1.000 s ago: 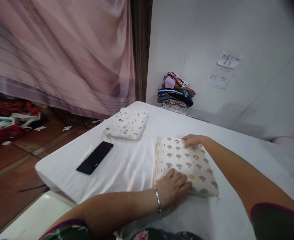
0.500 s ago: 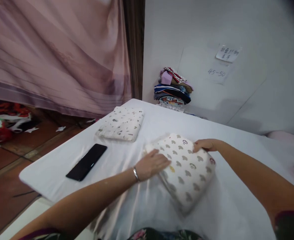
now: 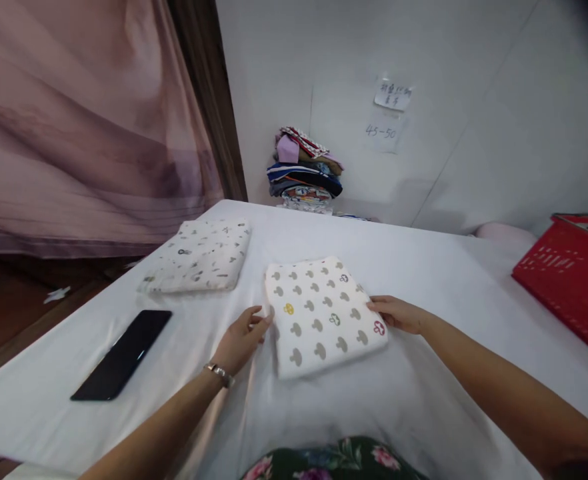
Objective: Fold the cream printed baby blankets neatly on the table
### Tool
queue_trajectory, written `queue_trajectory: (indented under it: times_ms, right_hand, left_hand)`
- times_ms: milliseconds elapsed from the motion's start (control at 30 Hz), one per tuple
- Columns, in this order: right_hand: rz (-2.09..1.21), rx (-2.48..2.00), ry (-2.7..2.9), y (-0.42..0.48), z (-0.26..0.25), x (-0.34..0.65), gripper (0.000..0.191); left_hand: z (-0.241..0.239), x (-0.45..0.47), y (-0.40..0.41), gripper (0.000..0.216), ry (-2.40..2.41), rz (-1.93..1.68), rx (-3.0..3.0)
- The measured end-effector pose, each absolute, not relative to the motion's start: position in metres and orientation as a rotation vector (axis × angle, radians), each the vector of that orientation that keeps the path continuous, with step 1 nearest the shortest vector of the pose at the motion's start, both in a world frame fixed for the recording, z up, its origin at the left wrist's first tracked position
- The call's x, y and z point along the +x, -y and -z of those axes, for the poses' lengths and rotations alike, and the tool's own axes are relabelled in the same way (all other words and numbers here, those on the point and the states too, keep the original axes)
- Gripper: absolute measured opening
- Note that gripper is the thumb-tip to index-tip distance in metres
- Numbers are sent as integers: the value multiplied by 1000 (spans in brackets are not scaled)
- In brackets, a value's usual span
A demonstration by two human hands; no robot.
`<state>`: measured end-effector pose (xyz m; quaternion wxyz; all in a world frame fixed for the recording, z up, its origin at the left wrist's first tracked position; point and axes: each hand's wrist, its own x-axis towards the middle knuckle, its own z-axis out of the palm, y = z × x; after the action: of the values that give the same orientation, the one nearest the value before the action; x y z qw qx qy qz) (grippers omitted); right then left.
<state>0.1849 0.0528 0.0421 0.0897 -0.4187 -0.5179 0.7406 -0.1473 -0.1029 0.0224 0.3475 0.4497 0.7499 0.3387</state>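
Note:
A folded white cloth [image 3: 324, 320] printed with grey mushrooms, and a few yellow, green and red ones, lies flat in front of me. My left hand [image 3: 241, 340], with a silver bracelet at the wrist, is at its left edge; the fingers are loosely bent and apart, the thumb tip touching or nearly touching the fabric. On the opposite side, my right hand [image 3: 397, 313] has its fingers closed on the cloth's right edge. Farther left rests a second folded white cloth [image 3: 204, 257] with small grey prints, touched by neither hand.
A black phone [image 3: 123, 355] lies on the white-covered table [image 3: 424, 267] at left. At the right edge stands a red basket [image 3: 569, 280]. Beyond the table is a stack of folded clothes [image 3: 304, 170], by a wall with paper notes [image 3: 393, 93]. A pink curtain [image 3: 74, 120] hangs at left.
The mushroom cloth has been turned straighter and lies flat. My left hand has moved off its top to the left edge. The view has swung right, bringing in more of the red basket.

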Motion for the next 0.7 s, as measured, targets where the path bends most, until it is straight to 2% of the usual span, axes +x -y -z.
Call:
queue_trajectory:
  times_ms: [133,267,433,500,533,600,667,700]
  right_hand:
    - [-2147,-1289,1389,-44,-43,176,45]
    - [-2064,-1184,1327,-26,-42,175,50]
    - [-2004,-1225,1415,8,-29,182,79]
    - [-1954,-1281,1484,15,-23,185,83]
    - [-1902,-1316,1528,16,-21,187,77]
    - [-1707,-1376,1632,14,-19,190,52]
    - [-1494,-1369,1701,9,-19,191,26]
    - [-1430,-1346,1708,7,-20,191,21]
  left_hand:
    - [-20,-121,100,69,-1979,-846,1203]
    - [-27,-113,91,66,-2002,-921,1202]
    - [-41,-130,81,67,-1973,-866,1054]
    - [-45,-137,79,67,-1970,-754,1039]
    - [-48,-138,79,67,-2003,-698,1081]
    - [-57,-134,79,66,-2164,-614,1306]
    - [-69,-118,78,56,-2302,-597,1642]
    - [-75,-105,77,47,-2308,-612,1788]
